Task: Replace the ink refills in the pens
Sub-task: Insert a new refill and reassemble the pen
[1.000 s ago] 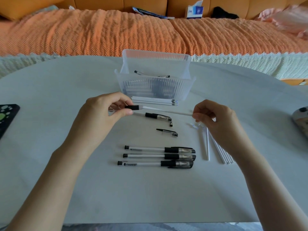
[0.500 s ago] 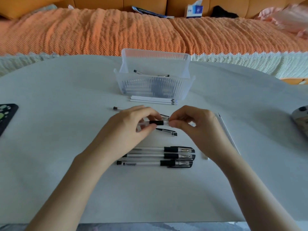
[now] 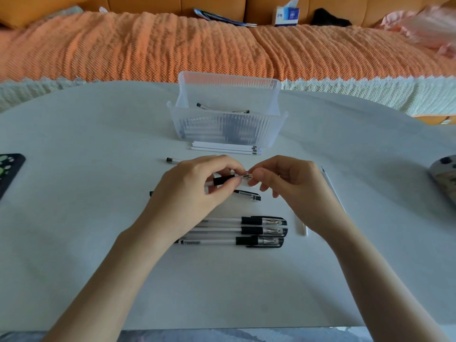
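My left hand (image 3: 195,193) grips a pen barrel with a black grip (image 3: 223,180) just above the table. My right hand (image 3: 288,186) pinches the clear tip piece (image 3: 246,177) at the barrel's front end. Below the hands, three capped pens (image 3: 259,230) lie side by side. A loose black cap (image 3: 248,195) lies between the hands and those pens. Another pen's end (image 3: 170,159) shows left of my left hand. White refills (image 3: 224,147) lie in front of the clear plastic basket (image 3: 229,129). More white refills (image 3: 332,188) lie partly hidden under my right hand.
The basket holds a pen (image 3: 222,108) and stands mid-table at the back. A dark phone (image 3: 7,171) lies at the left edge and a rounded object (image 3: 444,171) at the right edge. An orange-covered sofa (image 3: 172,50) runs behind the white table (image 3: 86,218).
My right hand slid the white refill into the barrel, then both hands came together at mid-table. The right hand now pinches the tip piece at the barrel's end.
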A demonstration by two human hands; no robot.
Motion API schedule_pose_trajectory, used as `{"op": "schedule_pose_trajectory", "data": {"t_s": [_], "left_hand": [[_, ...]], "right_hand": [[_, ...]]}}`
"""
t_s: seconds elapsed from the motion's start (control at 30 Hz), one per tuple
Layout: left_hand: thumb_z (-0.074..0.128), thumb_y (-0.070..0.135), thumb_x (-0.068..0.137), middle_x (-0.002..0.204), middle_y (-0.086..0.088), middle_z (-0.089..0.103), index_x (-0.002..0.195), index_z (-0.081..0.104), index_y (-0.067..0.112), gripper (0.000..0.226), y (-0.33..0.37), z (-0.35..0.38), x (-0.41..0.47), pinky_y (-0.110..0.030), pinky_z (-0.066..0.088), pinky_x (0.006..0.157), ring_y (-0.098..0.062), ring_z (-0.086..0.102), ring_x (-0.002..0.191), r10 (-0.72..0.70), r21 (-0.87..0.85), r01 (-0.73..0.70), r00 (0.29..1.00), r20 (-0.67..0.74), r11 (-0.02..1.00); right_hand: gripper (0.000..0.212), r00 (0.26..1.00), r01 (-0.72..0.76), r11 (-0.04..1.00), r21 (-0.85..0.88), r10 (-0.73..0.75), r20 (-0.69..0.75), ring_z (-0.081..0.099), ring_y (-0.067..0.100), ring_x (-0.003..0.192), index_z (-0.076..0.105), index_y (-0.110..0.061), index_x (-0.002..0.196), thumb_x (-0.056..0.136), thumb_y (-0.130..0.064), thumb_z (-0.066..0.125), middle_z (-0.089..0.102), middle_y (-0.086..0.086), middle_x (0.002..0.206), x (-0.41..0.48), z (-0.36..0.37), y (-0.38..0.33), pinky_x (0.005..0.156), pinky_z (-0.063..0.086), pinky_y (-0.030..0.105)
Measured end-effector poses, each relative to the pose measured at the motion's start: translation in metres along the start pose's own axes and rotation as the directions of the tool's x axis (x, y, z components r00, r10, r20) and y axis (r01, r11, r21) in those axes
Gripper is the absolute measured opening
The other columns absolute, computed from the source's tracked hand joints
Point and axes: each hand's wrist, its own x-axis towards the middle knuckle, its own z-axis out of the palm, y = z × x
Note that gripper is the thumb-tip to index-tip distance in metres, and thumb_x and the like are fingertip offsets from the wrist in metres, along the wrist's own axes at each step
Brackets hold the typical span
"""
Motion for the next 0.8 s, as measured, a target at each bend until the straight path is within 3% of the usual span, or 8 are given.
{"op": "schedule_pose_trajectory", "data": {"t_s": [0.2,0.4,0.5,0.63,0.8], "left_hand": [[0.060,0.050,0.076,0.077,0.020,0.062,0.085,0.063,0.037,0.016,0.000,0.002,0.000,-0.012,0.039,0.059,-0.004,0.055,0.070,0.014,0.060,-0.013,1.000,-0.021,0.998],[0.052,0.047,0.079,0.081,0.018,0.063,0.084,0.061,0.034,0.016,0.001,0.004,0.000,-0.031,0.048,0.061,-0.010,0.057,0.069,0.073,0.109,-0.067,0.996,-0.052,0.992],[0.056,0.042,0.081,0.081,0.020,0.064,0.084,0.061,0.033,0.011,0.002,0.004,0.000,-0.033,0.048,0.063,-0.006,0.058,0.072,0.068,0.051,-0.065,0.996,-0.049,0.997],[0.058,0.045,0.079,0.075,0.024,0.062,0.082,0.062,0.034,0.012,-0.001,0.003,0.002,-0.036,0.048,0.061,-0.012,0.055,0.057,-0.013,-0.038,0.012,1.000,-0.017,0.999],[0.065,0.032,0.084,0.076,0.018,0.064,0.077,0.061,0.030,0.008,-0.010,-0.008,0.002,-0.041,0.050,0.061,-0.019,0.055,0.053,-0.085,-0.054,0.082,0.995,-0.045,0.995]], "right_hand": [[0.014,1.000,0.003,0.996,-0.091,-0.002,0.010,0.054,0.000,0.059,0.070,-0.023,0.075,0.087,-0.025,0.063,0.067,-0.015,0.066,-0.001,0.000,-0.002,0.057,0.040,0.011],[0.013,0.999,0.008,0.998,-0.057,-0.006,0.034,0.050,0.002,0.058,0.071,-0.022,0.073,0.083,-0.028,0.067,0.066,-0.016,0.063,-0.003,0.001,-0.004,0.056,0.037,0.014],[0.011,0.998,0.049,0.997,-0.055,-0.047,0.033,0.055,0.010,0.063,0.072,-0.019,0.074,0.084,-0.023,0.068,0.068,-0.011,0.068,-0.004,0.000,-0.005,0.060,0.040,0.013],[0.003,0.996,0.088,0.996,-0.031,-0.088,-0.010,0.063,0.011,0.070,0.072,-0.018,0.078,0.080,-0.015,0.072,0.070,-0.008,0.074,-0.003,-0.001,-0.002,0.065,0.043,0.009],[0.010,0.990,0.059,0.968,-0.244,-0.087,-0.106,0.049,0.002,0.061,0.070,-0.024,0.074,0.078,-0.015,0.073,0.064,-0.015,0.068,0.002,-0.018,0.014,0.061,0.037,0.012]]}}
